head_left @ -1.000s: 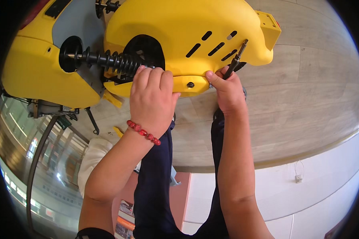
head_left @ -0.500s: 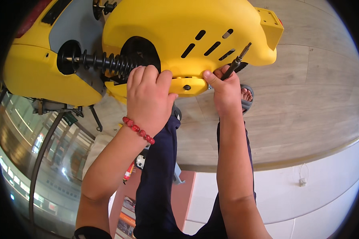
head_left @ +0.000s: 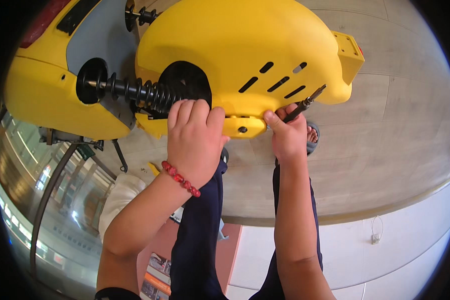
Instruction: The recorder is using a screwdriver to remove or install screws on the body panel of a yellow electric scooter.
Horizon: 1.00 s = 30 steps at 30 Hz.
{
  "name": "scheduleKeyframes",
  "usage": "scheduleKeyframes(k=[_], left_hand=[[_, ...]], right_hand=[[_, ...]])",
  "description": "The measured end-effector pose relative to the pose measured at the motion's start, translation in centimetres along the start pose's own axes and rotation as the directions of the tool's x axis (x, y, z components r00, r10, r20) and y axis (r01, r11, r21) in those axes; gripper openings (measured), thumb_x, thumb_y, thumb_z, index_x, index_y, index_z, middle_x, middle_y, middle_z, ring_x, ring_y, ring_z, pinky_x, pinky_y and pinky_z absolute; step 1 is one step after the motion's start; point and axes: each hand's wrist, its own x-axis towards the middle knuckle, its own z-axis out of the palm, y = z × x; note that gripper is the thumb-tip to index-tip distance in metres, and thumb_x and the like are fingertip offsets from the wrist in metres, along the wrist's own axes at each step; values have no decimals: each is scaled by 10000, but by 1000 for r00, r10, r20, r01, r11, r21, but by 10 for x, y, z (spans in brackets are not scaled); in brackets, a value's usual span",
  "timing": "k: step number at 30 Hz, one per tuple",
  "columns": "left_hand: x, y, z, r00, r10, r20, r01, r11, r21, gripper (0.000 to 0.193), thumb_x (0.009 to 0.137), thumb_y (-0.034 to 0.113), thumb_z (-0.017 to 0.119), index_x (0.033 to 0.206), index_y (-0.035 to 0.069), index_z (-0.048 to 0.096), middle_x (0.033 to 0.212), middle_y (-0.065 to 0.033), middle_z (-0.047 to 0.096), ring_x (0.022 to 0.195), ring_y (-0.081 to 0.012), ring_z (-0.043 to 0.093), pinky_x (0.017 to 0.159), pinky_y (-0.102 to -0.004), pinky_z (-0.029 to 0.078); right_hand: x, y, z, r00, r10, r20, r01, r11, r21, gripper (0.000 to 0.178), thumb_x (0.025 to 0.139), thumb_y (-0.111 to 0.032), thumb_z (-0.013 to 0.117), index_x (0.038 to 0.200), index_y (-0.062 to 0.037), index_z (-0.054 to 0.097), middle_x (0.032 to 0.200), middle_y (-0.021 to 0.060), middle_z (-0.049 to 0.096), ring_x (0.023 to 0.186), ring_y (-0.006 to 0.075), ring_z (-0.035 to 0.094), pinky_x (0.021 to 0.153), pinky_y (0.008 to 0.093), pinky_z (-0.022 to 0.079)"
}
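A large yellow wheel cover (head_left: 225, 55) with several slanted slots lies before me. My left hand (head_left: 196, 137), with red beads at the wrist, has its fingers curled over the near edge, by the lower end of a black coil-spring shock absorber (head_left: 145, 93). To its right shows a yellow strip (head_left: 251, 128) with a black bolt (head_left: 242, 130). My right hand (head_left: 289, 132) is closed round a black screwdriver (head_left: 302, 106), its metal tip slanting up and right. The same hand's thumb presses on the cover's edge; what its other fingers touch underneath is hidden.
The yellow and grey vehicle body (head_left: 40, 95) stands at the left, with a second spring (head_left: 147, 16) at the top. My sandalled foot (head_left: 312, 137) rests on the wood-look floor (head_left: 385, 125). A white wall (head_left: 335, 255) and a glass panel (head_left: 65, 200) lie nearer me.
The cover, the vehicle and both hands sit a little lower and farther right in the picture. Both hands keep their places on the cover, and the screwdriver is still in my right hand.
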Motion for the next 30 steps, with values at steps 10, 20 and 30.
scheduleKeyframes(k=[10,20,30], left_hand=[[3,-7,2,998,23,57,-23,1000,-5,404,581,161,784,916,50,587,895,-110,501,918,-315,493,919,-456,369],[4,-14,9,996,56,77,-59,998,33,342,632,232,755,859,42,584,858,-112,497,864,-331,502,879,-491,399],[5,-11,11,999,47,-18,-46,997,54,186,644,133,651,780,34,570,778,-90,490,802,-272,526,840,-446,444]], right_hand=[[22,-43,-23,906,342,250,-194,860,-472,311,771,-42,732,1038,52,603,957,66,655,874,126,592,795,274,472],[20,-35,-17,940,162,301,-63,947,-315,302,766,-40,761,1010,56,612,930,92,673,860,147,627,772,270,504],[20,-41,-20,935,200,294,-66,910,-409,351,763,-29,756,1046,61,569,927,123,664,853,172,639,743,279,507]])
